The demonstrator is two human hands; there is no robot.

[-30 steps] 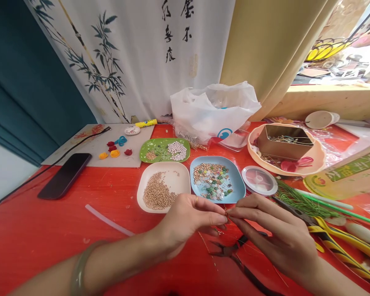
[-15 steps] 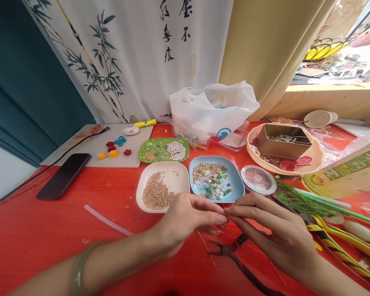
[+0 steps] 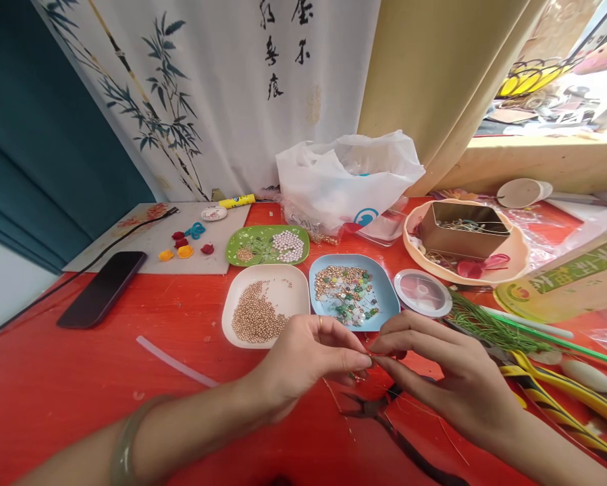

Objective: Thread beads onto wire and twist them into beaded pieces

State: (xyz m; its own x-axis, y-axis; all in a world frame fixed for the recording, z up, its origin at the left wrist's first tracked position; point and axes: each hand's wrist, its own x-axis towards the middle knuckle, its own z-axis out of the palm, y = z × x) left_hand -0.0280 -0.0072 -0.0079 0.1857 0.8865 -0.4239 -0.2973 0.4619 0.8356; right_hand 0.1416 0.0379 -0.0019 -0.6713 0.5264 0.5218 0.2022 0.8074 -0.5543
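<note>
My left hand (image 3: 308, 358) and my right hand (image 3: 445, 378) meet fingertip to fingertip above the red table (image 3: 80, 378). Both pinch a tiny bead or wire piece (image 3: 370, 356) between thumb and forefinger; it is too small to name. Just beyond the hands stand a white dish of gold beads (image 3: 262, 312) and a blue dish of mixed beads (image 3: 352, 297). Dark pliers (image 3: 379, 412) lie on the table under my right hand, with thin wires beside them.
A green dish of pearls (image 3: 267, 246), a white plastic bag (image 3: 346, 179), a round clear lid (image 3: 423, 292), a beige tray with a metal tin (image 3: 465, 233), green stems (image 3: 490, 327) and yellow-handled cutters (image 3: 561, 398) lie right. A black phone (image 3: 102, 289) and a board (image 3: 151, 243) sit left.
The hands stay pinched together with only slight finger shifts. The view has drifted a little, so everything sits slightly lower-left.
</note>
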